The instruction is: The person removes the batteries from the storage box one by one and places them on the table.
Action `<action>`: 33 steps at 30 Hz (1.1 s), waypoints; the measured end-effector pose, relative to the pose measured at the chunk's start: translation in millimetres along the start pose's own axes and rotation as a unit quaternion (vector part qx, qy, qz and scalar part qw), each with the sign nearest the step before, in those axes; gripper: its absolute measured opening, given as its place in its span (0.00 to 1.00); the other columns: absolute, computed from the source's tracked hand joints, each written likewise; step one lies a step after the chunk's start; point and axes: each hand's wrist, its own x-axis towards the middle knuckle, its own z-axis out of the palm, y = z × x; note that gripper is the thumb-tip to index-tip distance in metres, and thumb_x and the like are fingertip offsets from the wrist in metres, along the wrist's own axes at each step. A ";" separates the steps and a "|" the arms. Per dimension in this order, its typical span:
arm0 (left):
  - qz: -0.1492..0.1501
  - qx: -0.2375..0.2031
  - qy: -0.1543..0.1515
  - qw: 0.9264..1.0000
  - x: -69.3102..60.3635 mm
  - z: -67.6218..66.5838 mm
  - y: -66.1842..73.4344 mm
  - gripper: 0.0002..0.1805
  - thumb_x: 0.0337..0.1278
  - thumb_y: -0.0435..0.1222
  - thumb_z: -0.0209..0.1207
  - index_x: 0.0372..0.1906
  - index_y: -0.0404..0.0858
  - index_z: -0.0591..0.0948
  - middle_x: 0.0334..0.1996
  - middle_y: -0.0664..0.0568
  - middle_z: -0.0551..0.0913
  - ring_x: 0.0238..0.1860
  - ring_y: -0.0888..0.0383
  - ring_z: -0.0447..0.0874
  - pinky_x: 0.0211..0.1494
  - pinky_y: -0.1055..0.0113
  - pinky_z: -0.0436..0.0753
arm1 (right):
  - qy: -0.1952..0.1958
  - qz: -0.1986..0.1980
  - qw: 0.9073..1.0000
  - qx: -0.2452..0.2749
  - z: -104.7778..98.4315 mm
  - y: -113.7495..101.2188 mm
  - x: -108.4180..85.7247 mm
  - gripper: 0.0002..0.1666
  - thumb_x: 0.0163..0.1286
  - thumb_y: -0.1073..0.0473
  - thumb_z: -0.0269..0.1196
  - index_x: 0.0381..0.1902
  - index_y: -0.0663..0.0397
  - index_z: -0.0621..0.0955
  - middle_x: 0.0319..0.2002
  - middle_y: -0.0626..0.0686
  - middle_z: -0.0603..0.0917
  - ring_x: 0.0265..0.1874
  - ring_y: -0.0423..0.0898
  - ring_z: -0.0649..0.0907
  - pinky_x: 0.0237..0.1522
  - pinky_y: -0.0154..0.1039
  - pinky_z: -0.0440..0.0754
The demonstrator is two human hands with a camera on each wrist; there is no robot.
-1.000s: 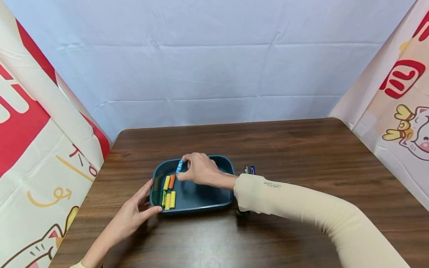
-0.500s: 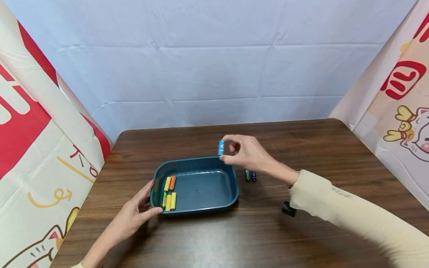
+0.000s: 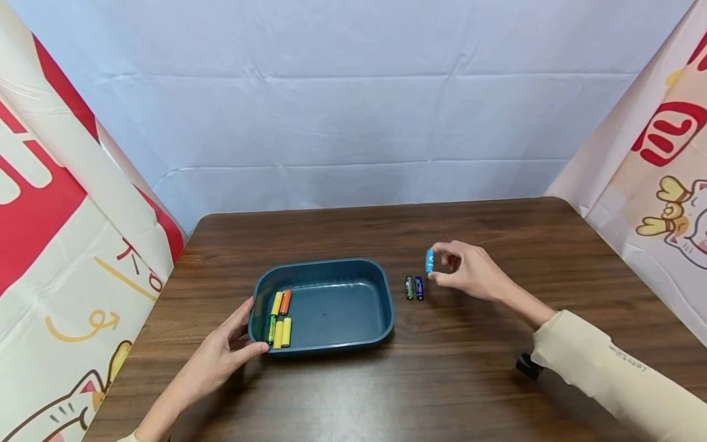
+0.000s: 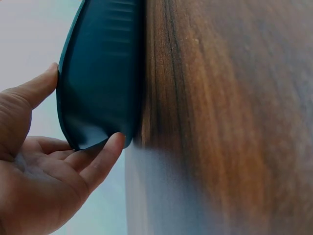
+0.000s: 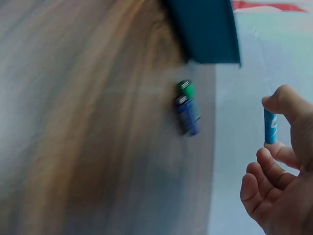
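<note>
A dark blue tray [image 3: 326,341] lies on the table, with several batteries at its left end: yellow [image 3: 286,332], orange [image 3: 285,302] and green [image 3: 271,329]. My left hand [image 3: 218,350] holds the tray's left end, thumb at the near corner and fingers along the outer wall. Between thumb and index finger my right hand [image 3: 475,270] pinches a light blue battery [image 3: 429,261], upright above the table right of the tray. Just left of that hand, a green-and-dark battery [image 3: 409,288] and a dark blue battery [image 3: 419,288] lie side by side on the table.
The brown wooden table [image 3: 342,399] reaches back to a pale cloth backdrop [image 3: 353,123]. Printed cloths hang at both sides. A small black device [image 3: 529,366] shows beneath the right sleeve.
My right hand has carried the light blue battery out of the tray, over its far right rim, to a spot right of the two table batteries. My left hand stays on the tray.
</note>
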 end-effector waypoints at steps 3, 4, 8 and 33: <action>-0.002 0.003 0.000 1.000 0.5 0.4 0.5 0.49 0.66 0.40 0.69 0.83 0.36 0.54 0.79 0.33 0.57 0.66 0.38 0.76 0.62 0.52 0.81 | -0.009 0.007 1.000 0.001 6.3 14.5 -10.2 0.19 0.64 0.57 0.74 0.51 0.52 0.84 0.33 0.49 0.78 0.28 0.43 0.73 0.31 0.38 0.71; -0.003 0.002 0.000 1.000 0.7 0.4 0.5 0.49 0.66 0.40 0.69 0.83 0.35 0.54 0.79 0.33 0.57 0.67 0.38 0.76 0.62 0.52 0.81 | -0.014 0.009 1.000 0.001 8.5 18.2 -12.4 0.19 0.63 0.57 0.74 0.51 0.53 0.84 0.34 0.48 0.78 0.28 0.43 0.73 0.31 0.38 0.71; -0.009 0.004 0.000 1.000 1.3 0.3 0.3 0.49 0.65 0.41 0.69 0.83 0.36 0.54 0.78 0.33 0.58 0.67 0.39 0.76 0.63 0.52 0.81 | -0.042 0.017 0.999 -0.003 16.3 30.2 -19.1 0.22 0.63 0.57 0.74 0.54 0.56 0.83 0.35 0.48 0.78 0.30 0.42 0.72 0.32 0.38 0.70; -0.036 0.005 -0.001 0.999 3.9 0.3 0.7 0.51 0.64 0.44 0.70 0.83 0.39 0.54 0.79 0.35 0.57 0.68 0.38 0.74 0.64 0.51 0.79 | -0.077 0.015 0.996 -0.039 30.5 37.6 -21.6 0.25 0.64 0.53 0.74 0.56 0.56 0.85 0.35 0.47 0.76 0.31 0.41 0.71 0.32 0.39 0.69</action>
